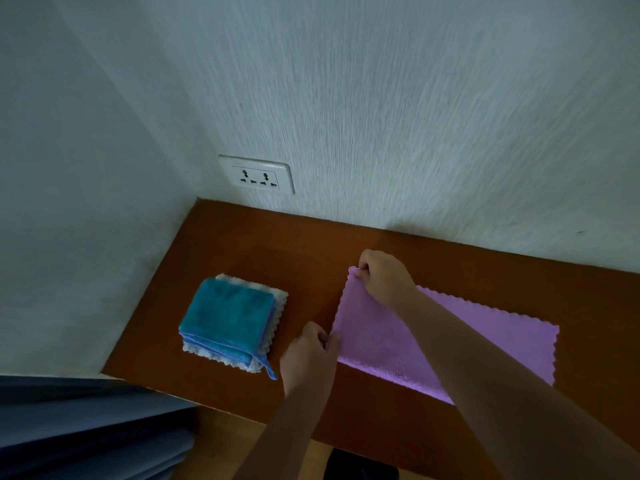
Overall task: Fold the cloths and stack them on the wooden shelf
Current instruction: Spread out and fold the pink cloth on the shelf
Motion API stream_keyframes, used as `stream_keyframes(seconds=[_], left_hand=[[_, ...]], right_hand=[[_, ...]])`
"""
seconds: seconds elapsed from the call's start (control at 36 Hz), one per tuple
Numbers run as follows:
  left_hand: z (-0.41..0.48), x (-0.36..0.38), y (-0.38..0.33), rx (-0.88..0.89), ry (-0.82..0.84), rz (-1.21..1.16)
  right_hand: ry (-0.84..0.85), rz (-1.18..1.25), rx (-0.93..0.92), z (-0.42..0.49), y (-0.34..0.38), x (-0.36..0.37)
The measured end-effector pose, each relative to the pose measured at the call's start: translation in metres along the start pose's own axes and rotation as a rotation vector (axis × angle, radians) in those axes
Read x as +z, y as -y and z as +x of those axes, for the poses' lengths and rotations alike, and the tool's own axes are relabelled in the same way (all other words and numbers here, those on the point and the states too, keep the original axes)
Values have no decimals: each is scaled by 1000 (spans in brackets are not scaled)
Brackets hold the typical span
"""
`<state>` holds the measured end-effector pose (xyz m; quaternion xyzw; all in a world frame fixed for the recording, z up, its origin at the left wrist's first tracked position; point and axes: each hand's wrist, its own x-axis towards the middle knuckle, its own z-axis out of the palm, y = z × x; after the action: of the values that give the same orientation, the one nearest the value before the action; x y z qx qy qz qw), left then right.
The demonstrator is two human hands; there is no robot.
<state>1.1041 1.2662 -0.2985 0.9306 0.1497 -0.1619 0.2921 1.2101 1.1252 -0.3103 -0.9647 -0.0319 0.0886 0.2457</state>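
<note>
We pinch purple cloth (374, 337) at both left corners: left hand (308, 351) near, right hand (384, 278) far. Rest lies flat on wooden shelf (242, 244), rightward of grip. Advise carrying corners evenly, matching right edge.

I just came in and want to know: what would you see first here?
The bright purple cloth spread on the brown wooden shelf, right of middle, with the left hand pinching its near left corner and the right hand its far left corner. Left of it sits a folded blue cloth on a white cloth.
</note>
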Motion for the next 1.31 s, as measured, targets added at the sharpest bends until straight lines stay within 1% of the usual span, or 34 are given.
stream_keyframes(seconds=[0.14, 0.28, 0.33, 0.36, 0.42, 0.47, 0.5, 0.53, 0.56, 0.61, 0.64, 0.69, 0.72, 0.81, 0.83, 0.89, 0.97, 1.08, 1.14, 1.22, 1.31], left_hand=[[2, 3, -3, -37, -11, 5], [1, 3, -7, -47, -15, 11], [2, 1, -9, -42, -61, 72], [2, 2, -9, -15, -104, 163], [2, 4, -11, 68, -186, 351], [5, 6, -15, 260, -296, 374], [7, 10, -17, 375, -323, 383], [9, 14, -18, 478, -325, 401], [11, 17, -21, 565, -299, 409], [19, 25, -27, 702, -250, 395], [23, 31, -28, 740, -209, 386], [29, 42, -28, 743, -117, 420], [31, 45, -27, 741, -96, 465], [31, 45, -24, 765, -76, 594], [31, 44, -25, 756, -98, 597], [33, 45, -26, 686, -108, 568], [33, 47, -25, 630, -109, 522], [37, 51, -23, 623, -139, 559], [38, 52, -23, 630, -134, 566], [39, 55, -28, 636, -140, 574], [33, 57, -46, 711, -171, 521]], right_hand=[[-32, -116, -30, -1, 1, 5], [-82, -221, -2, -2, 5, 10], [-110, -265, 30, -5, 5, 9], [-131, -263, 50, -6, 5, 8], [-197, -225, 88, -8, 4, 5], [-318, -167, 74, -11, 4, 0], [-397, -148, 61, -13, 4, -2], [-478, -133, 56, -18, 3, -3], [-523, -130, 47, -24, 3, -4], [-507, -147, -3, -38, 1, -2], [-471, -160, -36, -45, -1, 3], [-329, -183, -68, -57, -7, 16], [-252, -202, -83, -62, -12, 22], [-135, -312, -143, -69, -26, 35], [-122, -347, -131, -70, -31, 35], [-116, -363, -51, -71, -38, 28], [-36, -364, 75, -73, -53, 16], [-34, -411, 115, -80, -82, 8], [-38, -381, 120, -86, -95, 3], [-108, -349, 205, -94, -100, -11], [-240, -353, 316, -107, -90, -23]])
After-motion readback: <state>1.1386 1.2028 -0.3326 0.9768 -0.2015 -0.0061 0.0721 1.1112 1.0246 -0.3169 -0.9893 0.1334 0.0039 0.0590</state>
